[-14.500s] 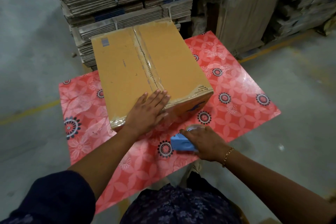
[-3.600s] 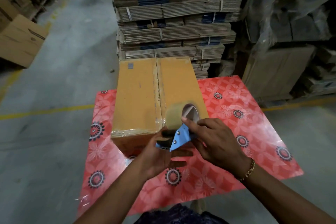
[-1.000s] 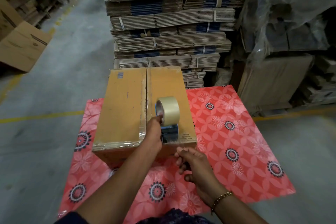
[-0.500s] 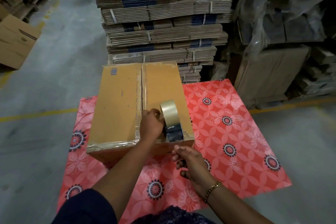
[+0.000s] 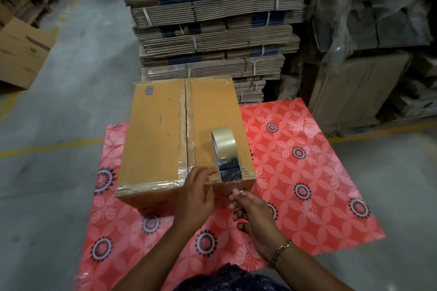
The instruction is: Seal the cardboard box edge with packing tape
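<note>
Right hand [image 5: 254, 211] grip pinches the tape end [image 5: 233, 183] at the cardboard box [image 5: 165, 139] near edge. Tape roll [image 5: 224, 143] stands above this grip. Left hand [image 5: 197, 192], fingers spread, presses the box beside it.

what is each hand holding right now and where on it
Right hand pinches the free end of the tape pulled from the roll. Left hand presses the box edge, gripping nothing.

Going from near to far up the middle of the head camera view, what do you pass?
Left hand → tape roll standing on the cardboard box → far edge of the box → strapped stacks of flattened cardboard.
</note>
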Demonstrator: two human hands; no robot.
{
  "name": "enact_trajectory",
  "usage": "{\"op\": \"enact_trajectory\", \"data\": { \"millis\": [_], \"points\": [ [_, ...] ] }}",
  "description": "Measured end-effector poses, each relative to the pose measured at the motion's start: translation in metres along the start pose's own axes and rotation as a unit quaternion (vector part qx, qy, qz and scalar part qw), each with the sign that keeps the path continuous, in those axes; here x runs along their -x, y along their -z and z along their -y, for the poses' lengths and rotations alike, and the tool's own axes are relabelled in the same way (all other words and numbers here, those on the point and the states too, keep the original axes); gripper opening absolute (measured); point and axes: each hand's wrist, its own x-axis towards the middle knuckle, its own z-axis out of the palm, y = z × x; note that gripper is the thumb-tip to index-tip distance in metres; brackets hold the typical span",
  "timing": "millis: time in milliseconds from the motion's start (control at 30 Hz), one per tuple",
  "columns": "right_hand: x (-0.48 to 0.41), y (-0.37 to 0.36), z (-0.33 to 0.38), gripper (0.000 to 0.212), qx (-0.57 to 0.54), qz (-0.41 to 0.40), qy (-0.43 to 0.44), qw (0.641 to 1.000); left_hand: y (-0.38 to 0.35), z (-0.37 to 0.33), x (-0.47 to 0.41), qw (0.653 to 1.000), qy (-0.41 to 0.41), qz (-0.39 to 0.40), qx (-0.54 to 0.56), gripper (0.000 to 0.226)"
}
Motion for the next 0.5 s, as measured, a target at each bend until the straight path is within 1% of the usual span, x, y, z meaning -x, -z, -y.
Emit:
{"op": "enact_trajectory", "data": {
  "millis": [67,100,167,233,300,333,433,500],
  "points": [
    [0.001,0.001,0.0,0.021,-0.005,0.004,0.005,1.0,-0.006,0.005,0.011,0.994,-0.08,0.014,-0.076,0.045],
    [0.002,0.001,0.0,0.021,-0.005,0.006,0.008,1.0,-0.009,0.006,0.013,0.99,-0.107,0.016,-0.093,0.042],
    [0.003,0.002,0.001,0.022,0.0,0.005,0.013,1.0,-0.013,0.003,0.013,0.984,-0.139,0.011,-0.108,0.032],
    [0.002,0.004,0.001,0.022,0.002,0.002,0.013,1.0,-0.017,0.0,0.013,0.98,-0.158,-0.003,-0.118,0.018],
    [0.001,0.007,0.002,0.023,0.007,0.008,0.009,1.0,-0.02,0.0,0.013,0.981,-0.155,-0.014,-0.112,0.006],
    [0.0,0.008,0.003,0.024,0.012,0.014,0.006,1.0,-0.02,0.0,0.013,0.983,-0.149,-0.016,-0.104,0.004],
    [-0.001,0.01,0.006,0.028,0.012,0.042,-0.008,0.999,-0.022,0.0,0.014,0.989,-0.126,-0.009,-0.083,0.004],
    [0.0,0.013,0.007,0.033,-0.014,0.102,-0.025,0.994,-0.022,0.0,0.015,0.993,-0.101,-0.01,-0.057,0.008]
  ]
}}
